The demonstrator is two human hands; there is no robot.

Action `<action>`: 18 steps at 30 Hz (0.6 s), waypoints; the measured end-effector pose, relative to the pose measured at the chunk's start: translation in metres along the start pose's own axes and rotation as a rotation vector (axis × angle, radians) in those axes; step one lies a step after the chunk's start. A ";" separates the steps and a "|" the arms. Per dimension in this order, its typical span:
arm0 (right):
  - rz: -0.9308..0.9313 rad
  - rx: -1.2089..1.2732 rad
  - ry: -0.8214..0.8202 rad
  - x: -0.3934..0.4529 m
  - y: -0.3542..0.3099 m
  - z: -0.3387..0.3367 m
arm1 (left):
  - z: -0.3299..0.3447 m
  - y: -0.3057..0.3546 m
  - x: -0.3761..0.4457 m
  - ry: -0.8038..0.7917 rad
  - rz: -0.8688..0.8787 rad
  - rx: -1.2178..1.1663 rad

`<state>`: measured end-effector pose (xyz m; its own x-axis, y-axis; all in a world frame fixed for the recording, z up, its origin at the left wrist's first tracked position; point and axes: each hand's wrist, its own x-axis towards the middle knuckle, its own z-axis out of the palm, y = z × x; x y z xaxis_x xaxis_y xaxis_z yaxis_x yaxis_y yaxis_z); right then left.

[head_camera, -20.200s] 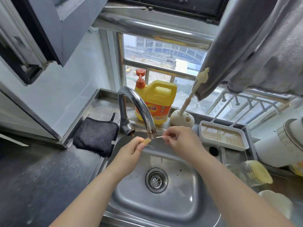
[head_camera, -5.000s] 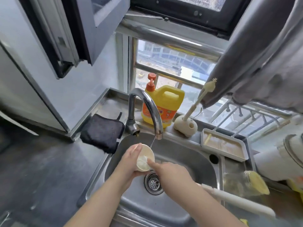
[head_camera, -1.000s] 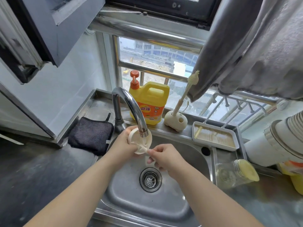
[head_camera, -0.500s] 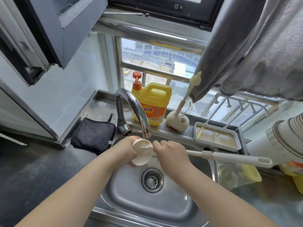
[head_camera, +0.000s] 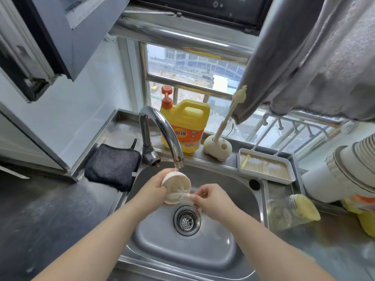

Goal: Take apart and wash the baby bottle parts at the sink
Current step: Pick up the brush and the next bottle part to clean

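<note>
A round cream bottle part [head_camera: 176,186] sits just under the faucet spout [head_camera: 179,163], over the steel sink [head_camera: 239,201]. My left hand [head_camera: 152,189] grips it from the left side. My right hand [head_camera: 210,198] pinches its lower edge with thumb and fingertips, where creases in the soft surface meet. No brush handle shows in my right hand. The clear glass bottle [head_camera: 284,212] with a yellow end lies on its side on the counter to the right of the sink.
A yellow detergent jug [head_camera: 185,126], a cream brush stand [head_camera: 218,148] holding a bristle brush and a white tray [head_camera: 265,168] line the sill. A black cloth [head_camera: 113,165] lies left of the sink. Grey fabric [head_camera: 314,57] hangs top right, above a white appliance [head_camera: 345,171].
Half a second ago my right hand held a long white-handled brush against the part. That handle is now out of sight and my fingers pinch the part's edge. The part stays under the spout.
</note>
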<state>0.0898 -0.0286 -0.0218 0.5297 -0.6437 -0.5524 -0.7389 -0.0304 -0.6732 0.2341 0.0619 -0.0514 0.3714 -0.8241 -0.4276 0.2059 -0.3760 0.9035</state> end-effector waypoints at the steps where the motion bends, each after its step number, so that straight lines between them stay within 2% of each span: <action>1: -0.104 -0.241 0.101 0.000 -0.001 -0.002 | -0.001 0.002 -0.001 -0.011 -0.021 0.063; 3: -0.438 -0.751 0.360 0.004 0.002 -0.002 | 0.000 0.011 -0.003 -0.028 -0.067 0.172; 4: -0.593 -0.929 0.443 0.003 0.003 0.000 | 0.001 0.016 -0.002 -0.041 -0.070 0.227; 6: -0.689 -1.006 0.518 0.005 0.003 -0.001 | 0.001 0.024 0.001 -0.074 -0.054 0.309; 8: -0.506 -0.787 0.419 0.006 0.003 -0.002 | 0.001 0.026 0.001 -0.065 -0.030 0.291; 10: -0.196 -0.368 0.224 0.005 0.001 -0.003 | 0.002 0.026 0.000 -0.037 -0.004 0.193; 12: -0.026 -0.018 0.097 0.008 0.000 -0.005 | 0.003 0.023 0.001 -0.010 0.009 0.090; 16: 0.207 0.591 -0.202 0.006 0.002 0.003 | 0.002 0.024 0.005 0.033 0.025 -0.090; 18: 0.212 0.671 -0.244 0.004 0.004 0.007 | 0.002 0.025 0.004 0.012 0.027 -0.084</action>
<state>0.0916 -0.0258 -0.0300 0.5393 -0.3937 -0.7444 -0.4638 0.5990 -0.6528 0.2387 0.0488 -0.0306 0.3885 -0.8280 -0.4043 0.2709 -0.3168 0.9090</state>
